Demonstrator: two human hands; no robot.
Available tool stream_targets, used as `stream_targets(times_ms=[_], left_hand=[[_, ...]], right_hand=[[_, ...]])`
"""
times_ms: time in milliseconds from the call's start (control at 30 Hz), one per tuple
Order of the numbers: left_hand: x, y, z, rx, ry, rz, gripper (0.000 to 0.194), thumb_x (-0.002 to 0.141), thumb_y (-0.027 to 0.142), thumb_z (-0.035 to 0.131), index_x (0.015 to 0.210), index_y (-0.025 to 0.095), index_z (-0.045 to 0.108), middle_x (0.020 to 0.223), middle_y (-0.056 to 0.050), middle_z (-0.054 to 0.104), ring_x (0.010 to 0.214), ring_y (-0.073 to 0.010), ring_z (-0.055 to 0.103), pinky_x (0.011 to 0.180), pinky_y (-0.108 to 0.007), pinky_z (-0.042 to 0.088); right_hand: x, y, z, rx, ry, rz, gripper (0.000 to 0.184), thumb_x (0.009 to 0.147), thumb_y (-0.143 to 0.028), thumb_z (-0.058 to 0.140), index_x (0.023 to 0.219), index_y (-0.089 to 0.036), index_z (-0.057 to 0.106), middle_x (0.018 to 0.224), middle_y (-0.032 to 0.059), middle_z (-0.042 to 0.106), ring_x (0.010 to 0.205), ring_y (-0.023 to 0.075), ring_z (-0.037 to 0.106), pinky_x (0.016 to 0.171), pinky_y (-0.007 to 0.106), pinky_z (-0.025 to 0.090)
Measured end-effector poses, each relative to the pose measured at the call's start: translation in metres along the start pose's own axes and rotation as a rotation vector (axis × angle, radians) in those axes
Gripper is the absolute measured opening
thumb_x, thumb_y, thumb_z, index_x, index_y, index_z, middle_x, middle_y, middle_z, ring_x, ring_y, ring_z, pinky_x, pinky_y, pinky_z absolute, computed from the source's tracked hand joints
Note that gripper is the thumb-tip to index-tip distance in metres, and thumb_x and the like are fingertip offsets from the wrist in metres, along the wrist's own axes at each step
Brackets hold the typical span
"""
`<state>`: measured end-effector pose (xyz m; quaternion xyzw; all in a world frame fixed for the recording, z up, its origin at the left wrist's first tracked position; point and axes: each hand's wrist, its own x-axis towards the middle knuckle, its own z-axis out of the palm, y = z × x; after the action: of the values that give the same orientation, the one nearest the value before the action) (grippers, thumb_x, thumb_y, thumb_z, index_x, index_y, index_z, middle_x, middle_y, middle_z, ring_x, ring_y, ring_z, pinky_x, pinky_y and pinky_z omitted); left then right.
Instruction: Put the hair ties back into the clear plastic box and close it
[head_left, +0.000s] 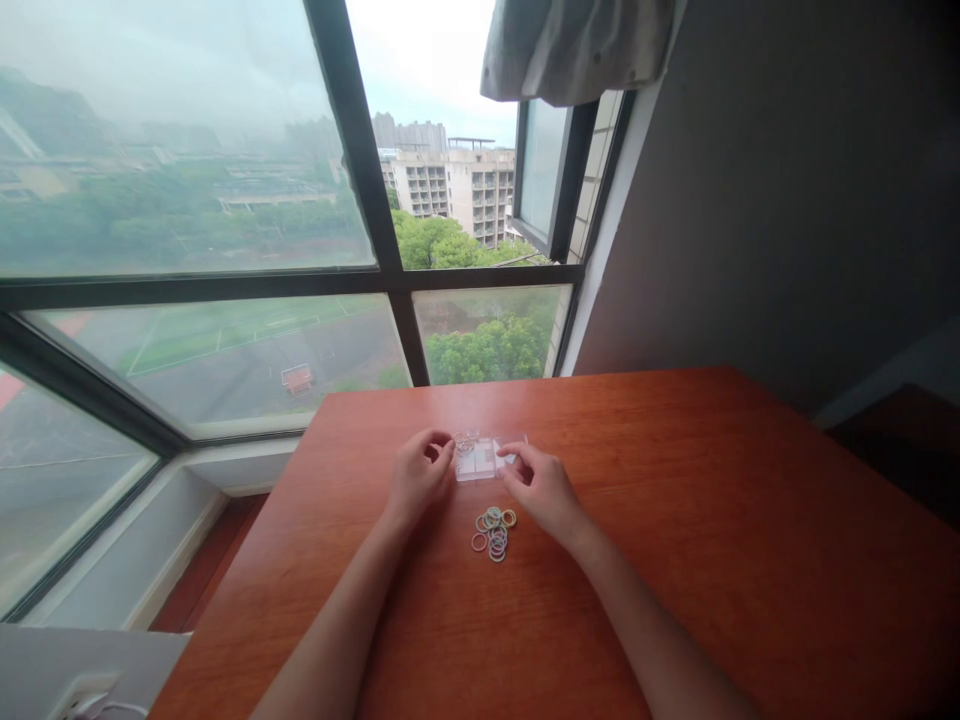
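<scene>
A small clear plastic compartment box (477, 460) lies on the table between my hands, its transparent lid seemingly folded out to the right, partly behind my right hand. Small pieces (466, 440) too tiny to name sit in its far left part. My left hand (418, 478) is at the box's left edge, thumb and forefinger pinched together; what they hold is hidden. At the box's right side is my right hand (541, 486), its fingers bent, with thumb and forefinger apart. Closer to me lies a loose pile of pastel rings (496, 532), some overlapping, that look like hair ties.
The reddish-brown wooden table (720, 520) reaches far to the right. Beyond its back edge stand dark-framed windows (394, 275), one pane swung outward. A grey curtain (577, 50) hangs above. A wall socket (90, 698) with a white cable is at the lower left.
</scene>
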<state>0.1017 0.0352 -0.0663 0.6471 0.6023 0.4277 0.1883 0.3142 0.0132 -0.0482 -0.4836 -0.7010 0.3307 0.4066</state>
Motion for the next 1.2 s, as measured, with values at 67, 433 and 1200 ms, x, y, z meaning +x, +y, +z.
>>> stream_targets(times_ms=[67,433,1200], left_hand=[[0.000,-0.003,0.005,-0.001,-0.021,0.016,0.019,0.082,0.034,0.056,0.083,0.017,0.065,0.077,-0.002,0.068,0.059,-0.0125,0.058,0.057,-0.023,0.046],[0.000,0.005,-0.005,-0.011,0.004,-0.002,0.021,0.081,0.035,0.058,0.087,0.017,0.067,0.081,-0.004,0.069,0.061,-0.0137,0.060,0.058,-0.024,0.048],[-0.010,0.037,-0.012,-0.095,-0.078,0.066,0.021,0.084,0.034,0.058,0.090,0.017,0.068,0.076,-0.003,0.068,0.058,-0.0112,0.056,0.053,-0.021,0.044]], right_hand=[[0.000,0.002,0.000,-0.002,-0.006,-0.002,0.022,0.077,-0.022,0.058,0.097,-0.018,0.068,0.057,-0.0055,0.049,0.053,0.0106,0.048,0.057,0.021,0.038],[0.002,0.003,-0.003,-0.043,-0.007,-0.001,0.020,0.077,-0.022,0.059,0.095,-0.018,0.069,0.057,-0.0047,0.052,0.054,0.0110,0.049,0.057,0.021,0.039],[-0.006,0.019,-0.021,-0.151,-0.435,0.024,0.003,0.070,-0.019,0.070,0.073,-0.018,0.071,0.059,-0.0035,0.061,0.054,0.0100,0.052,0.049,0.018,0.032]])
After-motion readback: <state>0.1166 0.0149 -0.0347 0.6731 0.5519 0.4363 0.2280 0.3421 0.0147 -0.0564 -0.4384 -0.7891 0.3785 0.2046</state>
